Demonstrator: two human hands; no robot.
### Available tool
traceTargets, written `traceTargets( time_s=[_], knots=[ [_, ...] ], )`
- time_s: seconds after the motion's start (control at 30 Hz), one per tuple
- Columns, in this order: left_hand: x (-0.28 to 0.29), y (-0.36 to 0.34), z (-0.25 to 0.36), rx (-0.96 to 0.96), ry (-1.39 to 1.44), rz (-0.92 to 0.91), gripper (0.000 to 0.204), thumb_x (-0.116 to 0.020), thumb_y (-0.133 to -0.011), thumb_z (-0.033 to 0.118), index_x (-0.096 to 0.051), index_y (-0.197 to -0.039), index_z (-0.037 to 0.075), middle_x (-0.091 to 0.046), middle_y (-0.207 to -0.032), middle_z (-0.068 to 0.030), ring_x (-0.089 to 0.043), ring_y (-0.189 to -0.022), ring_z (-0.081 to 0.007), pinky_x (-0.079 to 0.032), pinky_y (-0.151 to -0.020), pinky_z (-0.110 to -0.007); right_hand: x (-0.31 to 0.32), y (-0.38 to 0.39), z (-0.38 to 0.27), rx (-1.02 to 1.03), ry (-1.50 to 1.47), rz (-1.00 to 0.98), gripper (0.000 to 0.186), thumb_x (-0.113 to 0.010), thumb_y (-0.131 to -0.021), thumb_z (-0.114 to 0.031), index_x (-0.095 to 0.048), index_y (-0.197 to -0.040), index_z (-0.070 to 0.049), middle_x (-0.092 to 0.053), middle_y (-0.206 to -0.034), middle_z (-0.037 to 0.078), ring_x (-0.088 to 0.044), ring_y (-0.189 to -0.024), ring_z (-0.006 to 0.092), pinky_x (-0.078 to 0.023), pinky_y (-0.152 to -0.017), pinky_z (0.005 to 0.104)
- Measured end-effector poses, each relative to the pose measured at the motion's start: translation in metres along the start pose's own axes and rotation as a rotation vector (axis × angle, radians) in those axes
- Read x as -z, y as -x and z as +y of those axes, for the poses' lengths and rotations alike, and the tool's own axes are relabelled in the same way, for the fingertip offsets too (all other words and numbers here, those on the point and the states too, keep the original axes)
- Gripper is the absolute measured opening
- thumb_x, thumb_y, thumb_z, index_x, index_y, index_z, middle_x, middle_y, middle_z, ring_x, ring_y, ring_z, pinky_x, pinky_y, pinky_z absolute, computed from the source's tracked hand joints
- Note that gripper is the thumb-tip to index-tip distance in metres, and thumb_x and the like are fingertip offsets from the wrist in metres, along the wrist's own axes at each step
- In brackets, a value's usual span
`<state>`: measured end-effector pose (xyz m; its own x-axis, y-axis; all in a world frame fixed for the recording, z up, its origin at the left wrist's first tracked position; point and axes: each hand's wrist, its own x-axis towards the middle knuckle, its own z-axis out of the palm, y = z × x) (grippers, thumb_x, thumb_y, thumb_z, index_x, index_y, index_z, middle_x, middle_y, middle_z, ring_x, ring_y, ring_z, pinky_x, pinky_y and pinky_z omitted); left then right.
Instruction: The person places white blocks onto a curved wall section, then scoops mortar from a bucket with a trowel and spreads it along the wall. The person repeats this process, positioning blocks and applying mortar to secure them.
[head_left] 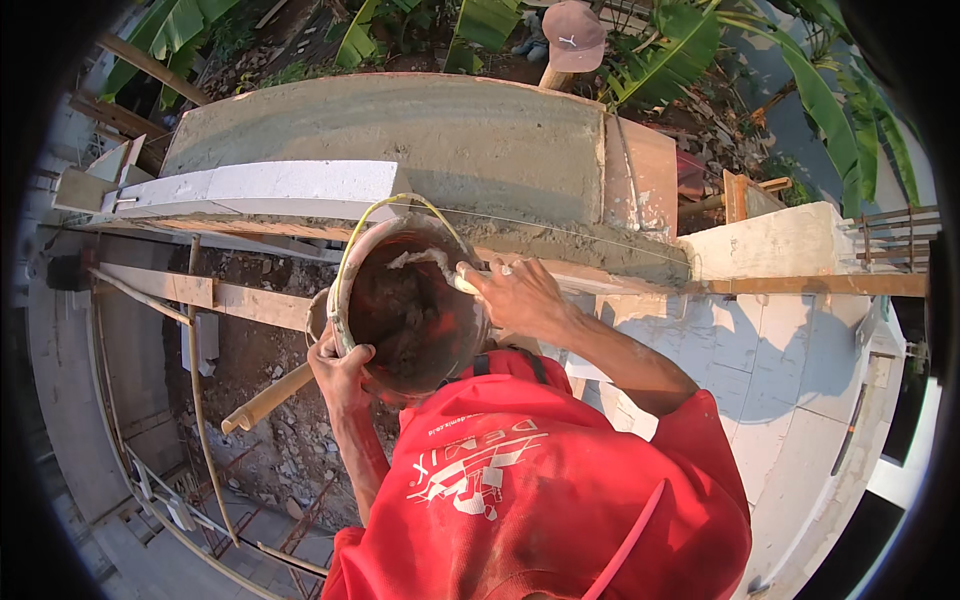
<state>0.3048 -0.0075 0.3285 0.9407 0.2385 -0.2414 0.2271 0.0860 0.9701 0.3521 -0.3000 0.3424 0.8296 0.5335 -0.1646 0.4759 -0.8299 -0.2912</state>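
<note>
A mortar-smeared bucket with a yellow wire handle is tilted in front of my chest, with wet grey mortar inside. My left hand is closed on its near-left rim, thumb over the edge. In my right hand, at the right side of the bucket, is the pale handle of a trowel. The trowel's mortar-coated metal reaches into the bucket's mouth; its full blade shape is hard to make out. Just beyond the bucket, a white lightweight block lies on the wall's mortar bed.
A mortar-covered slab runs behind the block, and a taut string follows the wall. Bamboo poles and a plank cross the drop at left, above rubble. A cap tops a post at the far side. Pale blocks stand right.
</note>
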Motion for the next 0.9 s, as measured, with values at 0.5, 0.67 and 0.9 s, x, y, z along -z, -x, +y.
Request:
traceTargets(
  time_s=[0.5, 0.67, 0.9],
  knots=[
    [0.013, 0.01, -0.025, 0.052, 0.109, 0.044, 0.05, -0.063, -0.068, -0.005, -0.065, -0.117, -0.01, -0.068, -0.096, -0.003, -0.061, -0.075, -0.0085, -0.051, -0.072, -0.022, -0.04, 0.017, 0.035, -0.12, -0.255, -0.155, 0.049, -0.062, -0.094, -0.032, -0.058, -0.137, -0.01, -0.07, -0.106, 0.026, -0.068, -0.1, 0.0443, -0.052, -0.087, 0.0546],
    [0.011, 0.009, -0.036, -0.047, 0.099, 0.089, 0.047, -0.064, -0.067, -0.004, -0.067, -0.114, -0.01, -0.066, -0.09, -0.0002, -0.055, -0.066, -0.0053, -0.045, -0.062, -0.021, -0.059, 0.001, 0.006, -0.022, -0.453, -0.522, 0.055, -0.06, -0.097, -0.041, -0.056, -0.136, -0.003, -0.066, -0.122, 0.028, -0.064, -0.114, 0.0441, -0.05, -0.097, 0.0505],
    [0.01, 0.013, -0.033, -0.041, 0.162, 0.209, 0.04, -0.064, -0.065, -0.005, -0.07, -0.104, -0.009, -0.06, -0.078, 0.0031, -0.042, -0.056, -0.0013, -0.033, -0.052, -0.02, -0.067, 0.013, -0.01, -0.049, -0.695, -0.51, 0.056, -0.066, -0.094, -0.04, -0.06, -0.132, 0.0, -0.066, -0.125, 0.027, -0.063, -0.115, 0.0443, -0.051, -0.095, 0.0496]
  ],
)
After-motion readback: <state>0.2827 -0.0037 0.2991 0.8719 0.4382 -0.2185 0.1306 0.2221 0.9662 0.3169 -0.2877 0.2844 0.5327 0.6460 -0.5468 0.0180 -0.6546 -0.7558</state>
